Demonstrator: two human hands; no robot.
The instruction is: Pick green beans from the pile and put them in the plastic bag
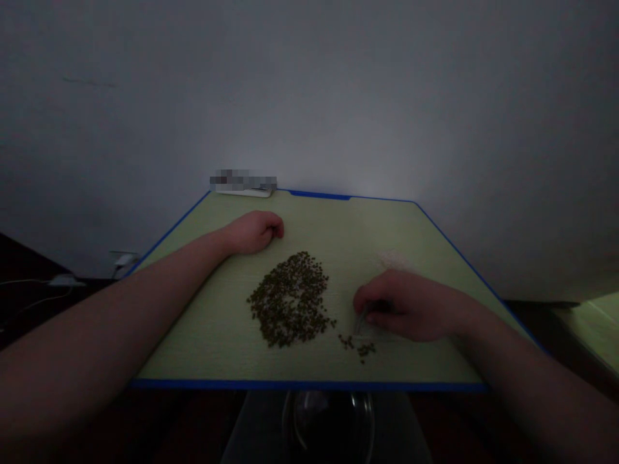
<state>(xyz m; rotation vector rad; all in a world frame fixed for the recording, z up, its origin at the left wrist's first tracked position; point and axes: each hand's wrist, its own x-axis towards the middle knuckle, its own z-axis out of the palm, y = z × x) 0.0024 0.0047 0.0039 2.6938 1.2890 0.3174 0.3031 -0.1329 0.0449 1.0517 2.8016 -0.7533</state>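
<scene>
A loose pile of small green-brown beans [290,303] lies spread over the pale tabletop [329,222]. My left hand [256,232] rests beyond the pile at the left, its fingers curled into a loose fist; anything inside it is hidden. To the right of the pile, my right hand [403,306] is closed on a thin greyish tool [359,322], possibly tweezers, pointing down at the table. A few stray beans [366,350] lie just below its tip. Small pale grains [393,259] form a faint patch behind my right hand, which partly covers them.
A blue edge [309,385] runs round the table. At the far left corner sits a white flat object [244,191], its top blurred out. Below the near edge is a clear round glass vessel [333,425]. A plain wall [309,96] stands behind; cables [68,280] are at left.
</scene>
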